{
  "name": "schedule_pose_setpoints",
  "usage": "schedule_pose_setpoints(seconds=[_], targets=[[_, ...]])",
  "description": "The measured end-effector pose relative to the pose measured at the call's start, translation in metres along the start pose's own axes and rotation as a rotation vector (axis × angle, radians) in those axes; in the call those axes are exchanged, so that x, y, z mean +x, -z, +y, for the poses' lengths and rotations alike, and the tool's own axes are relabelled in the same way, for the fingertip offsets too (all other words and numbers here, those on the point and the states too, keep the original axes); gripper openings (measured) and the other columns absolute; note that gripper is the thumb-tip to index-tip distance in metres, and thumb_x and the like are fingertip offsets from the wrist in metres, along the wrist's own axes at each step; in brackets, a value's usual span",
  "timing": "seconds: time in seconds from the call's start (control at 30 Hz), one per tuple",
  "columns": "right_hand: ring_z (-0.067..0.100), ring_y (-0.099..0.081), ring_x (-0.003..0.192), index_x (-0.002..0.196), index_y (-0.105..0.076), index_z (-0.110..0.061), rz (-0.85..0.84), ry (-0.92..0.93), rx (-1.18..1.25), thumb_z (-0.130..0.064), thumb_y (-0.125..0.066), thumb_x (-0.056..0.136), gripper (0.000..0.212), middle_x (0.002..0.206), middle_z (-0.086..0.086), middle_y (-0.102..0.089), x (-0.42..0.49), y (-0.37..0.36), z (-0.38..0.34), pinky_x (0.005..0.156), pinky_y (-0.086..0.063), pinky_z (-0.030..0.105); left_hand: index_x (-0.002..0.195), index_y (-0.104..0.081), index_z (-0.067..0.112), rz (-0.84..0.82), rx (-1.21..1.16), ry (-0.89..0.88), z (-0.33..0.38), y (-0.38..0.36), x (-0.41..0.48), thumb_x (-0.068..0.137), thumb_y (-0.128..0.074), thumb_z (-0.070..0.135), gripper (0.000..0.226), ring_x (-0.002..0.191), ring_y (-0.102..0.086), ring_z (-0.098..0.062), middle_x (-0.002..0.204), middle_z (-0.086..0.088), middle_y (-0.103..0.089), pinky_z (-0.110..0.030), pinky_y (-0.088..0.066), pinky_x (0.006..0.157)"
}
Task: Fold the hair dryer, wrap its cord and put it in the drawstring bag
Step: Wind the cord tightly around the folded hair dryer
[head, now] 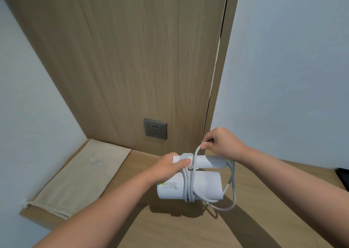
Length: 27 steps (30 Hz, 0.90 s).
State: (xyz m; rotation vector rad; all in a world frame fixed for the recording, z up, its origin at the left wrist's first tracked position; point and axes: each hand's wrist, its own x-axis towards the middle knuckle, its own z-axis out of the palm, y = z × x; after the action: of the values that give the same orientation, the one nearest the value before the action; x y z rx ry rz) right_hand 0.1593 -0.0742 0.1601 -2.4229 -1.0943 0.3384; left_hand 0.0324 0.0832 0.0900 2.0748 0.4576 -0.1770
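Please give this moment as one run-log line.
left hand grips folded white plastic hair dryer | right hand pinches white cord loop | beige cloth drawstring bag lies flat left

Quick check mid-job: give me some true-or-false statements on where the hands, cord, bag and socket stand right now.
1. The left hand grips the folded hair dryer. True.
2. The cord is plugged into the wall socket. False: the socket holds no plug, and the cord is partly wound round the hair dryer.
3. The right hand pinches a loop of the cord above the hair dryer. True.
4. The hair dryer sits inside the drawstring bag. False: the bag lies flat on the wooden surface to the left, apart from the hair dryer.
5. All of the cord is wound tight. False: a loose loop hangs at the hair dryer's right side.
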Motion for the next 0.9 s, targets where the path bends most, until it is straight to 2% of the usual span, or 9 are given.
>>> schedule_pose_setpoints(seconds=[0.13, 0.2, 0.27, 0.43, 0.63, 0.7, 0.8, 0.9], targets=[[0.017, -0.055, 0.066, 0.078, -0.074, -0.009, -0.046, -0.109, 0.023, -0.034, -0.071, 0.082, 0.025, 0.07, 0.002, -0.065, 0.005, -0.005, 0.009, 0.06, -0.043, 0.026, 0.098, -0.057, 0.012, -0.044, -0.049, -0.019, 0.003, 0.0, -0.001, 0.087, -0.051, 0.058, 0.048, 0.087, -0.063, -0.02, 0.094, -0.003, -0.066, -0.035, -0.046, 0.077], [0.019, -0.05, 0.062, 0.068, -0.067, -0.007, -0.071, -0.173, 0.02, -0.041, -0.07, 0.08, 0.037, 0.064, 0.005, -0.059, 0.007, -0.005, 0.014, 0.058, -0.04, 0.027, 0.103, -0.058, 0.011, -0.05, -0.045, -0.018, 0.004, 0.0, -0.001, 0.083, -0.05, 0.062, 0.056, 0.095, -0.065, -0.024, 0.101, -0.006, -0.067, -0.038, -0.049, 0.081], [0.019, -0.045, 0.061, 0.06, -0.057, -0.012, -0.126, -0.193, -0.011, -0.046, -0.065, 0.083, 0.042, 0.06, 0.003, -0.05, 0.005, -0.008, 0.015, 0.056, -0.035, 0.028, 0.102, -0.057, 0.012, -0.058, -0.038, -0.022, 0.004, 0.0, 0.0, 0.086, -0.051, 0.06, 0.052, 0.095, -0.065, -0.024, 0.1, -0.005, -0.067, -0.037, -0.049, 0.08], [0.016, -0.048, 0.063, 0.075, -0.065, -0.009, -0.192, -0.23, 0.033, -0.048, -0.052, 0.09, 0.044, 0.07, 0.004, -0.056, -0.003, -0.022, 0.017, 0.059, -0.036, 0.028, 0.088, -0.052, 0.023, -0.079, 0.023, -0.036, 0.006, -0.001, 0.001, 0.089, -0.053, 0.055, 0.032, 0.08, -0.06, -0.014, 0.087, 0.004, -0.061, -0.029, -0.045, 0.072], [0.018, -0.046, 0.061, 0.073, -0.064, -0.002, -0.135, -0.252, 0.061, -0.046, -0.054, 0.09, 0.048, 0.067, 0.006, -0.054, -0.009, -0.033, 0.016, 0.056, -0.034, 0.029, 0.087, -0.05, 0.029, -0.134, 0.06, -0.019, 0.005, -0.002, -0.002, 0.09, -0.05, 0.056, 0.027, 0.082, -0.06, -0.011, 0.089, 0.005, -0.061, -0.025, -0.045, 0.069], [0.019, -0.042, 0.058, 0.066, -0.055, -0.007, -0.111, -0.253, 0.052, -0.046, -0.054, 0.091, 0.046, 0.064, 0.007, -0.049, -0.009, -0.035, 0.014, 0.054, -0.031, 0.029, 0.089, -0.051, 0.027, -0.144, 0.056, -0.007, 0.005, -0.001, -0.001, 0.086, -0.051, 0.061, 0.034, 0.085, -0.061, -0.014, 0.092, 0.003, -0.062, -0.03, -0.047, 0.073], [0.02, -0.039, 0.055, 0.063, -0.05, -0.01, -0.073, -0.256, 0.029, -0.048, -0.055, 0.09, 0.047, 0.058, 0.005, -0.044, -0.005, -0.035, 0.013, 0.051, -0.029, 0.029, 0.1, -0.048, 0.026, -0.177, 0.036, 0.016, 0.011, 0.003, -0.003, 0.068, -0.056, 0.074, 0.058, 0.089, -0.06, -0.013, 0.099, 0.004, -0.06, -0.035, -0.049, 0.078], [0.02, -0.038, 0.052, 0.057, -0.043, -0.011, -0.059, -0.264, 0.023, -0.049, -0.055, 0.089, 0.052, 0.053, 0.003, -0.041, -0.002, -0.035, 0.014, 0.05, -0.029, 0.029, 0.113, -0.041, 0.025, -0.171, 0.094, 0.06, 0.017, 0.004, -0.005, 0.076, -0.064, 0.061, 0.057, 0.087, -0.057, -0.008, 0.101, 0.007, -0.058, -0.025, -0.044, 0.067]])
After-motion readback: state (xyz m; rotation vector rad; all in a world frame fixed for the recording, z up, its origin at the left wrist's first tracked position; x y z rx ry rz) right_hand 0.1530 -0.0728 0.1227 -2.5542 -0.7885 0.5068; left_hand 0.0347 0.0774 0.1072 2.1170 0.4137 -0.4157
